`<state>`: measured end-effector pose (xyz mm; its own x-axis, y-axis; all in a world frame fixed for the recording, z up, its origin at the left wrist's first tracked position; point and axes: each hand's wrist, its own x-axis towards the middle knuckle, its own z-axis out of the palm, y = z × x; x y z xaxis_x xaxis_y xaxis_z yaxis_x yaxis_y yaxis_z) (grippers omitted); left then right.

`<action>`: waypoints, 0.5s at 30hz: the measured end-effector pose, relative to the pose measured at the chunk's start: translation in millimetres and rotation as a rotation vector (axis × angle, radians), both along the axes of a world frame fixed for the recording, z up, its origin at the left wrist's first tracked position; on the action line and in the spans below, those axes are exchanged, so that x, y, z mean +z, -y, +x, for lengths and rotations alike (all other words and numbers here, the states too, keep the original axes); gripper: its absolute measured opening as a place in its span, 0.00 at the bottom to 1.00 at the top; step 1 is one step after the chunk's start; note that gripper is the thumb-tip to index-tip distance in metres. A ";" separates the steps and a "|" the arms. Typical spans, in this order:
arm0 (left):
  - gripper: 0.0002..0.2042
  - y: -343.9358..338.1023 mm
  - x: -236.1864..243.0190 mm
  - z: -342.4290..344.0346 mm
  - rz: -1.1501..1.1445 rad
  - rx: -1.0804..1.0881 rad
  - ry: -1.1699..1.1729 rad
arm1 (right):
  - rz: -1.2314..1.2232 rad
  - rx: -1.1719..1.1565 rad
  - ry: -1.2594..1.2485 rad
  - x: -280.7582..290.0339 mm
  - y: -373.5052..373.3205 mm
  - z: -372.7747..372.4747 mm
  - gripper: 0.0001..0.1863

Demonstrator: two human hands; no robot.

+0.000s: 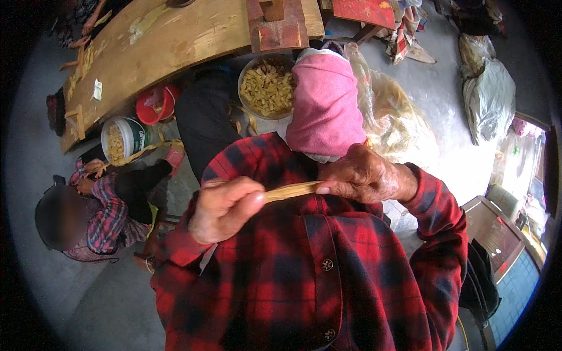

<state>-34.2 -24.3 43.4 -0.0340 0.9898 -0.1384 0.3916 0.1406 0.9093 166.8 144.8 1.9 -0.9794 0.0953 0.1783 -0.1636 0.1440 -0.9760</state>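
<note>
Across my red plaid chest, my left hand (pixel 225 207) pinches one end of a flat, straw-coloured strip (pixel 287 191). My right hand (pixel 360 175) grips the other end, thumb against it, so the strip lies nearly level between them. A pink cloth (pixel 321 96) covers something beyond my hands, probably part of my leg. Behind it, a metal basin (pixel 242 88) holds several short yellowish pieces.
A long wooden board table (pixel 152 32) spans the upper left, beside a red bucket (pixel 146 111) and a white bucket (pixel 111 146) of pieces. A co-worker (pixel 102 222) sits at left, handling a long strip. Plastic bags (pixel 489 99) lie at right.
</note>
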 end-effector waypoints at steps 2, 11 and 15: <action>0.08 0.2 5.5 -14.9 -0.098 0.082 0.016 | 0.127 -0.047 -0.007 4.1 -0.8 -7.8 0.10; 0.12 -83.9 -30.9 -60.7 -0.129 0.025 -0.052 | 0.313 -0.223 0.016 -28.6 -66.3 -50.9 0.13; 0.12 -129.3 -68.4 -79.6 -0.080 0.108 -0.027 | 0.348 -0.283 0.155 -52.4 -103.2 -71.9 0.16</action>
